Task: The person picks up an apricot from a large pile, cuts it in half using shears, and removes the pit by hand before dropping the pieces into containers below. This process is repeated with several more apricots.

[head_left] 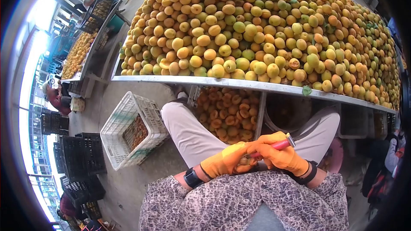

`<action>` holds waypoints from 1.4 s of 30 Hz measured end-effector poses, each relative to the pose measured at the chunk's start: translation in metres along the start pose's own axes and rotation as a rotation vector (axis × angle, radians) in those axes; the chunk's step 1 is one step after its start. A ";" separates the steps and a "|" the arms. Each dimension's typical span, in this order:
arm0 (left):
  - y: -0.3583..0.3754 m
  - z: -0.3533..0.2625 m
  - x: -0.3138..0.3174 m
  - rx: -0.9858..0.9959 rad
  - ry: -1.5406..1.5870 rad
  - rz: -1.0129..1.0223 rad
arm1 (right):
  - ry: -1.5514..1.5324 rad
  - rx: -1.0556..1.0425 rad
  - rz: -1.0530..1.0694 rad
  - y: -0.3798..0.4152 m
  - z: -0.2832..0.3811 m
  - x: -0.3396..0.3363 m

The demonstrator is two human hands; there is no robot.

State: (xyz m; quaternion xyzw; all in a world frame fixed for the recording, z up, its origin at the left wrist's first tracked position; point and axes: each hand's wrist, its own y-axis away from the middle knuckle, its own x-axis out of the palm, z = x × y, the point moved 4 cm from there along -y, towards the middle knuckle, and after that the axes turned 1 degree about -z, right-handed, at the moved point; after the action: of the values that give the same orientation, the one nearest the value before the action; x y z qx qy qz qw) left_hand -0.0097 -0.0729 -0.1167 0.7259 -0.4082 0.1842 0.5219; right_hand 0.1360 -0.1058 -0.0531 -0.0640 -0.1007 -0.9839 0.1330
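Both my hands wear orange gloves and meet in my lap. My left hand (224, 162) cups a small fruit, an apricot (245, 161), mostly hidden between the fingers. My right hand (283, 157) grips a red-handled knife (278, 144) whose metal end sticks out to the upper right. The knife rests against the fruit. A huge pile of yellow-orange apricots (257, 30) fills the metal table (192, 80) in front of me, just beyond my knees.
Under the table are a crate of halved apricots (227, 113) and a dark bucket (284, 113). A white plastic crate (128, 128) holding some fruit stands at my left knee. Black crates (81, 158) are stacked further left. Another person (55, 96) sits at far left.
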 end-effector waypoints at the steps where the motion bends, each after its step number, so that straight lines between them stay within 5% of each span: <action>1: 0.001 0.003 0.001 -0.050 0.136 0.075 | -0.107 0.098 -0.058 0.000 -0.003 0.000; 8: 0.009 -0.013 0.021 -0.027 0.119 -0.174 | -0.200 0.185 -0.229 -0.002 -0.001 -0.004; 10: 0.013 -0.041 0.012 0.452 -0.464 -0.176 | -0.185 0.065 -0.282 -0.003 0.010 -0.020; 11: 0.011 -0.043 0.007 0.371 -0.186 -0.198 | -0.007 -0.107 -0.254 -0.006 0.018 -0.025; 13: 0.016 -0.055 0.012 0.438 -0.273 -0.246 | 0.500 -0.475 -0.172 -0.015 0.033 -0.024; 15: 0.017 -0.065 0.012 0.633 -0.602 -0.313 | 0.334 -0.381 -0.305 -0.025 0.012 -0.010; 16: 0.007 -0.055 -0.001 0.422 -0.220 -0.232 | 0.294 -0.271 -0.360 -0.028 0.004 -0.006; 18: 0.008 -0.058 0.006 0.476 -0.063 -0.296 | 0.540 -0.255 -0.390 -0.029 0.016 0.001; 22: 0.005 -0.061 0.007 0.610 -0.048 -0.398 | 0.574 -0.334 -0.485 -0.035 0.004 0.013; 26: -0.004 -0.050 -0.002 0.505 0.035 -0.371 | 0.608 -0.419 -0.451 -0.042 0.006 0.010; 32: -0.015 -0.052 -0.022 0.805 -0.344 -0.502 | 0.648 -0.406 -0.424 -0.050 -0.013 0.022; 34: -0.015 -0.047 -0.016 0.536 0.212 -0.454 | 0.561 -0.396 -0.534 -0.056 -0.012 0.015; 38: -0.007 -0.061 -0.034 0.499 0.170 -0.511 | 0.432 -0.341 -0.638 -0.048 -0.019 -0.001; 42: 0.008 -0.095 -0.067 0.794 0.012 -0.674 | 0.380 -0.371 -0.763 -0.018 -0.004 -0.016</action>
State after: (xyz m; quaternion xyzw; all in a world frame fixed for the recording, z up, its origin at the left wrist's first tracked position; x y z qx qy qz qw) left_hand -0.0410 0.0394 -0.1217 0.9580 -0.0476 0.1507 0.2391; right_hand 0.1461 -0.0854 -0.0627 0.1363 0.0870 -0.9582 -0.2359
